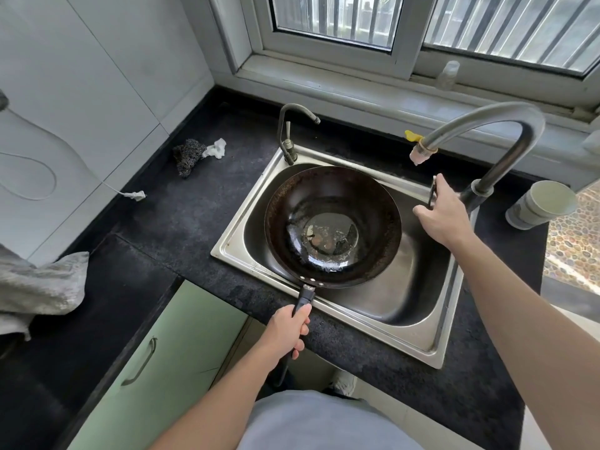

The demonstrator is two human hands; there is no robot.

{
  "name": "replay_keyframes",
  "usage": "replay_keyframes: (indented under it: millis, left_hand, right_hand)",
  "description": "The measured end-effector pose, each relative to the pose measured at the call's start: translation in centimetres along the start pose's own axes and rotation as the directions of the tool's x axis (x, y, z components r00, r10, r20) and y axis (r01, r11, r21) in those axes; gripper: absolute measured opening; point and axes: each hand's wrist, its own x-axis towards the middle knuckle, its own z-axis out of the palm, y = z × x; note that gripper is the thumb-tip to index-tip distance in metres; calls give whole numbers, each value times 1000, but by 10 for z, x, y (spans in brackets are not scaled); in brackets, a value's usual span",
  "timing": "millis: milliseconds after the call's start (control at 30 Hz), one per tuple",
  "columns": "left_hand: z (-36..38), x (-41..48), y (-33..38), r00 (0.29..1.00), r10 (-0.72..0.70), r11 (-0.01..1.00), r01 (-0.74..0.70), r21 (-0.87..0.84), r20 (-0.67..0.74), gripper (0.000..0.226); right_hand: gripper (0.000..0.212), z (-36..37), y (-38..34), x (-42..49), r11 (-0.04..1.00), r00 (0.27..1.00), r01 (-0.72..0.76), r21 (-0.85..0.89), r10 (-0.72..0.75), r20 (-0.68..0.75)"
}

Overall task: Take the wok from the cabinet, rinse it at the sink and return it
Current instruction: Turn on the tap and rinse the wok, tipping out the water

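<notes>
A dark, worn wok (331, 222) sits in the steel sink (435, 339), its bowl facing up with a little water and rusty patches at the bottom. My left hand (287, 329) grips the wok's black handle at the sink's front edge. My right hand (443, 211) holds the lever of the tall curved faucet (487, 125), thumb and fingers around the thin handle. The faucet's spout with a white filter tip (422, 154) hangs above the wok's far right rim. No water stream is visible.
A smaller tap (289, 134) stands at the sink's back left corner. A steel scourer and white rag (194, 154) lie on the black counter. A grey cloth (39, 287) lies at left, a plug and cord (134, 195) nearby. Stacked cups (540, 207) stand at right. Green cabinet door (156, 362) below.
</notes>
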Motion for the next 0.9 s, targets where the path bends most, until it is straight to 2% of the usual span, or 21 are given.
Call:
replay_keyframes:
  millis: [900]
  left_hand:
    - [-1, -2, 2, 1000, 3, 1000, -3, 7, 19, 32]
  right_hand:
    - [79, -1, 3, 3, 1000, 1000, -1, 25, 1, -6]
